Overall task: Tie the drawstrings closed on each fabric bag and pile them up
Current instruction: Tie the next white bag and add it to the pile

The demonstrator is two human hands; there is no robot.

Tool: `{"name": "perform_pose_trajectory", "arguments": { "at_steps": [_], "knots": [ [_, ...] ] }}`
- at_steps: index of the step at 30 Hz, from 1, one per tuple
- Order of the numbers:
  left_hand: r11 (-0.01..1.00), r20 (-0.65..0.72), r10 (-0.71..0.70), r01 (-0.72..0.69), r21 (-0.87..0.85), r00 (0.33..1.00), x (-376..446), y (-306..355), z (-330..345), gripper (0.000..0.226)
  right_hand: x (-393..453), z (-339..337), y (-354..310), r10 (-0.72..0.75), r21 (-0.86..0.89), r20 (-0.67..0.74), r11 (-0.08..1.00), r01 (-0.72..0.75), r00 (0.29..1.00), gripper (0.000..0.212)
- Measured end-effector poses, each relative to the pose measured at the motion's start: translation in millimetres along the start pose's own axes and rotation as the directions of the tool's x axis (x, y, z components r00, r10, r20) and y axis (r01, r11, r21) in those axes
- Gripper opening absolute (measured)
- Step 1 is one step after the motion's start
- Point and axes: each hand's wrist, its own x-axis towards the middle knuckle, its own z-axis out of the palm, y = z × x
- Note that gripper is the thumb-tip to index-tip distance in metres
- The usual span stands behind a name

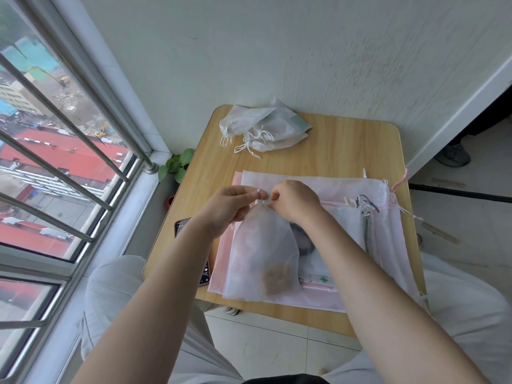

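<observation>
A sheer white drawstring bag [263, 253] with a brownish lump in its lower part hangs above the near half of the wooden table [332, 151]. Its neck is gathered. My left hand [230, 209] and my right hand [293, 200] meet at that neck, each pinching the white drawstring [262, 200]. Under the bag lies a flat stack of larger white and pink bags [346, 195] with loose cords at its right end. A pile of small white bags [263, 128] with their necks drawn in sits at the table's far left corner.
A phone [182, 225] lies at the table's left edge, partly under my left forearm. A small green plant [177, 164] stands by the barred window [69, 167] on the left. The white wall runs behind the table. My knees are under the near edge.
</observation>
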Motion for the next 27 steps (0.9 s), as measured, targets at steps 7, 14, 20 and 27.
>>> {"name": "perform_pose_trajectory", "arguments": {
  "at_steps": [7, 14, 20, 27],
  "knots": [
    [0.988, -0.207, -0.022, 0.054, 0.147, 0.978, 6.4, 4.7, 10.5, 0.013, -0.3, -15.5, 1.6, 0.021, 0.434, 0.18, 0.895, -0.099, 0.983, 0.018],
    [0.914, -0.089, -0.094, 0.122, 0.388, 0.992, 5.9, 8.4, 13.4, 0.021, 7.2, -31.4, -4.6, 0.044, 0.709, 0.149, 0.692, -0.137, 0.988, 0.013],
    [0.948, -0.107, -0.078, 0.107, 0.301, 0.991, 7.7, 4.0, 12.8, 0.023, 12.9, -32.4, -16.2, -0.032, 0.86, -0.058, 0.505, 0.066, 0.998, 0.019],
    [0.971, -0.09, -0.167, 0.18, 0.159, 0.982, 10.3, 3.7, 7.7, 0.025, 2.0, -1.7, 3.4, -0.035, 0.666, 0.051, 0.746, -0.009, 0.998, 0.01]
  ]
}}
